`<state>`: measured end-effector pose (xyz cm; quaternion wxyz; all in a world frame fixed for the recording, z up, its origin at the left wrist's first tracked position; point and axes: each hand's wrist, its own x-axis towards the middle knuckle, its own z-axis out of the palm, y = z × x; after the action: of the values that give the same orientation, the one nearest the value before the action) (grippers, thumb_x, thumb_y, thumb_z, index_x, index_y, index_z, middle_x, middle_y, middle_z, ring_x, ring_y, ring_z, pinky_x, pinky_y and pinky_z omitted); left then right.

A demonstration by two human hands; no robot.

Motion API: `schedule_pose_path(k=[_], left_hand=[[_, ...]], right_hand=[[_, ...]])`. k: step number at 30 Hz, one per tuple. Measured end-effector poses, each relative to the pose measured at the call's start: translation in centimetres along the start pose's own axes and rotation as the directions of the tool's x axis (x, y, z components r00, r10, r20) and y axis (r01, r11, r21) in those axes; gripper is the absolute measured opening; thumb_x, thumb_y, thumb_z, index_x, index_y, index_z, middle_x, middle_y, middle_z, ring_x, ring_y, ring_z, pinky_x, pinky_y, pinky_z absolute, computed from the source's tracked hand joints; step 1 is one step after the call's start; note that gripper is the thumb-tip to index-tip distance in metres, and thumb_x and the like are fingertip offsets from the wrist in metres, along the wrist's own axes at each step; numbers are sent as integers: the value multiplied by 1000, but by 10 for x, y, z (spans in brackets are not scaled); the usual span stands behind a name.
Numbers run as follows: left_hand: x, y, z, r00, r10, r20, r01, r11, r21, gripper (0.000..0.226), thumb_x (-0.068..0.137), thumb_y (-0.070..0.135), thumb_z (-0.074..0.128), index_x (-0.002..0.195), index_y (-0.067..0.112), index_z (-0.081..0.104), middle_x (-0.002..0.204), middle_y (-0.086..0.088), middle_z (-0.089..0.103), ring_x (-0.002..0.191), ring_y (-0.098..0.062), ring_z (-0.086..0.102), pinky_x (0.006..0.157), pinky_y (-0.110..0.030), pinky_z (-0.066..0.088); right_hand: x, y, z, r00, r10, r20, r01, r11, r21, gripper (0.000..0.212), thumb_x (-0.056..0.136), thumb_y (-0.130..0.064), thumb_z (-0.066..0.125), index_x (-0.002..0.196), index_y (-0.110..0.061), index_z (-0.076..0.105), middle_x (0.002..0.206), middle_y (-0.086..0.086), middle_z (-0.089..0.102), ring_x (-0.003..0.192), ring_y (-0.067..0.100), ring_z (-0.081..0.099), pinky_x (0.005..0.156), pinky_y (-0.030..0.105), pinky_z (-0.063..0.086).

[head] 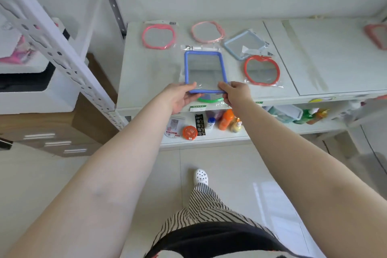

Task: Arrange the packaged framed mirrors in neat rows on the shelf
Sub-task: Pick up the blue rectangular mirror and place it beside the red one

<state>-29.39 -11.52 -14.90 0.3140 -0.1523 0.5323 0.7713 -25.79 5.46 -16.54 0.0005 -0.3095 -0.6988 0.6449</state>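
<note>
now seven packaged mirrors are showing on the shelf [146, 81]: five lying flat, a green one [210, 99] peeking out below. left hand [182, 98] and right hand [236, 95] are pinching the blue rectangular mirror's [205, 71] near edge, fingers curled.

This place looks like a small shop. A white metal shelf [314, 52] carries plastic-framed mirrors in clear bags with barcode labels [188, 48]. On its front edge sits a green price tag [198, 108], and the lower shelf [209, 139] holds small bottles [226, 120] and packaged goods.
</note>
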Motion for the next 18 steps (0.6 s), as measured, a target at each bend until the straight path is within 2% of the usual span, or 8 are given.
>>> schedule_pose_path(k=[2,5,7,9,11,14,16,18], left_hand=[[-11,-13,11,997,-71,35,72,997,-32,8,95,-1,50,87,-1,52,87,-15,61,73,-23,66,77,-22,54],[-17,-32,38,993,-105,51,104,994,19,11,95,-4,48,85,-2,52,85,-16,60,67,-24,66,87,-24,49],[-18,-45,61,993,-106,58,102,992,70,13,94,-5,47,82,-2,51,83,-16,59,59,-22,68,79,-22,53],[-17,-56,87,993,-103,63,96,989,109,15,94,-6,47,80,-1,50,81,-15,59,44,-17,67,60,-19,58],[-15,-67,119,991,-110,76,98,984,147,16,94,-5,47,78,-1,49,80,-15,58,38,-15,65,49,-18,56],[-10,-87,176,990,-108,88,90,978,191,15,92,-6,49,77,-2,50,79,-16,59,40,-18,66,41,-18,54],[-5,-107,218,990,-106,96,84,974,213,12,90,-6,51,79,-3,51,78,-17,61,47,-21,68,42,-19,54],[-2,-132,263,988,-118,95,92,967,237,11,89,-4,53,79,-1,52,64,-14,66,42,-17,67,42,-18,54]], right_hand=[[-16,13,-21,998,64,-26,-64,998,3,29,86,-24,68,63,-14,54,53,2,43,38,11,32,36,18,28],[-33,25,-55,991,116,-62,-111,991,74,26,85,-26,70,69,-9,60,56,6,49,38,13,35,39,20,31],[-42,29,-80,987,126,-96,-112,984,141,22,85,-23,71,71,-8,62,56,5,51,35,10,38,40,18,37],[-48,30,-108,985,129,-117,-107,979,176,23,84,-21,70,68,-10,60,52,2,48,38,11,38,44,19,35],[-51,30,-139,981,126,-148,-95,975,202,23,83,-18,70,65,-10,58,54,3,47,40,12,38,46,19,35],[-51,35,-197,968,139,-211,-80,961,265,24,83,-14,70,63,-8,58,58,6,50,46,14,42,57,22,41],[-49,42,-243,953,180,-242,-88,934,347,14,82,-13,72,75,-5,63,63,6,56,48,13,49,62,20,47],[-46,48,-293,944,210,-255,-82,897,434,15,83,-10,71,92,-1,65,66,5,59,46,10,55,61,16,52]])
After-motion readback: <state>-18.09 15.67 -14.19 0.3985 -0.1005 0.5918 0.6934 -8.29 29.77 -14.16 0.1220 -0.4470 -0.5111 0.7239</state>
